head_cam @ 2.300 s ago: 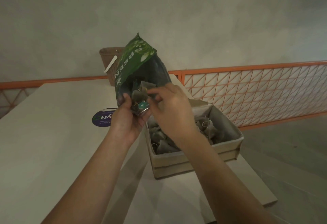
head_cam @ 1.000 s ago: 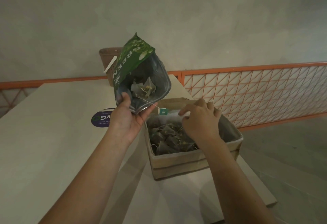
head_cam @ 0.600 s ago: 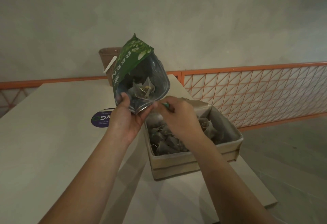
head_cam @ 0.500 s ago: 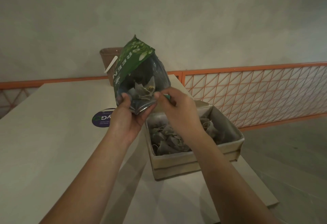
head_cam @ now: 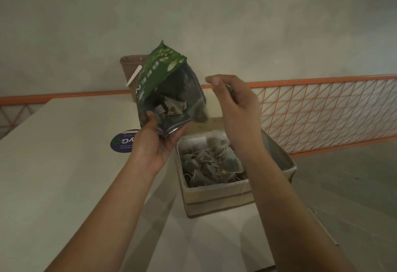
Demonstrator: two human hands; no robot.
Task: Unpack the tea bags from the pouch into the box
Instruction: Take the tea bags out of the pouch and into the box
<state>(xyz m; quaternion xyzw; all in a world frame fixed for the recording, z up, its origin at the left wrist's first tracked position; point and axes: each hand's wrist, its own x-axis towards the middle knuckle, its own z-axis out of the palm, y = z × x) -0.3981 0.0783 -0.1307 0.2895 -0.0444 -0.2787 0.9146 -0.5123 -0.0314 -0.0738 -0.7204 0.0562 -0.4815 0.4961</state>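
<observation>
The left hand (head_cam: 154, 142) gripped the pouch (head_cam: 167, 91) by its open mouth, thumb over the near lip and fingers curled beneath, holding it tipped with the mouth facing down toward the viewer. The right hand (head_cam: 234, 104) was raised at about three o'clock of the pouch, its fingers pinched together on a small green tag; a blurred tea bag (head_cam: 202, 114) hung just beside the pouch's lower right edge, at about eight o'clock of that hand. Whether a string joined tag and bag could not be made out. More tea bags (head_cam: 171, 107) showed inside the pouch. The box (head_cam: 217, 198) sat on the table (head_cam: 53, 175) at roughly five o'clock of the pouch, below the right hand, with a heap of tea bags (head_cam: 210, 164) piled in it. A round dark sticker (head_cam: 122, 142) lay on the table at nine o'clock of the left hand. A brown basket (head_cam: 131, 67) stood behind the pouch, at its eleven o'clock, and an orange railing (head_cam: 322, 108) ran along the far right.
</observation>
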